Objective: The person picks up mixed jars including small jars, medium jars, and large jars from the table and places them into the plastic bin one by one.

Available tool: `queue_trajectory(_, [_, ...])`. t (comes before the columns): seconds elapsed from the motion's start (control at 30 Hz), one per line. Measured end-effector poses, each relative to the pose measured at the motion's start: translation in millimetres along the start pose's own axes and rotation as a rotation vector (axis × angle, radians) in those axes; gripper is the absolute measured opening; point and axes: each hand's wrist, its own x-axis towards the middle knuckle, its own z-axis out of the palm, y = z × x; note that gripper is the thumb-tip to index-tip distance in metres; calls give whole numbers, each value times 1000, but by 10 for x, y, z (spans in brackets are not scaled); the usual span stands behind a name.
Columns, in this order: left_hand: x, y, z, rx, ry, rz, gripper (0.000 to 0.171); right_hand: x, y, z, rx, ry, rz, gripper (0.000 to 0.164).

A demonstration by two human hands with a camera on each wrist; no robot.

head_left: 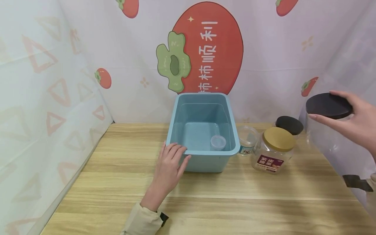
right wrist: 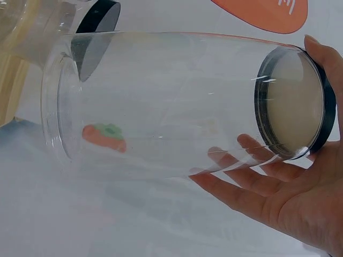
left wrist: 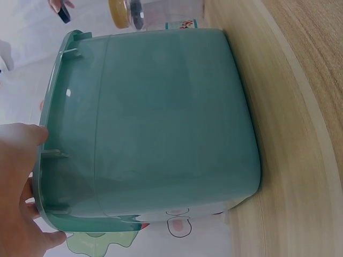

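My left hand [head_left: 168, 163] grips the front-left corner of the light blue plastic tub [head_left: 205, 164], fingers over the rim and thumb along the outer front wall. In the left wrist view, the tub's end wall [left wrist: 171, 123] fills most of the picture. A small round clear container [head_left: 218, 142] sits inside the tub, near its front right. At the far right, my right hand [head_left: 356, 119] holds a tall clear jar [right wrist: 161, 107] by its black lid [head_left: 327, 106], thumb and fingers spread around the edge. The jar is see-through and looks empty.
Right of the tub stand a small clear jar [head_left: 246, 140] with a blue label, a clear jar with a gold lid [head_left: 279, 138] and purple label, and another black-lidded jar [head_left: 289, 125] behind. A printed curtain [head_left: 138, 98] borders the wooden table [head_left: 123, 182].
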Motion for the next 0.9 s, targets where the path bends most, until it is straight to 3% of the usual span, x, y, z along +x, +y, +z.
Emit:
queue_trajectory(0.23, [-7,16,-4,3,10,-1,30,51,-98,-35,-71,-5,-4,91])
queue_trajectory(0.73, [-17,-26,-7,-15,63,29,35,189,-199,-120,-100,-16,-53,90])
queue_trajectory(0.9, [-17,-30,-16,-22,63,37,28,209,-274,-131,-86,-25,-72,86])
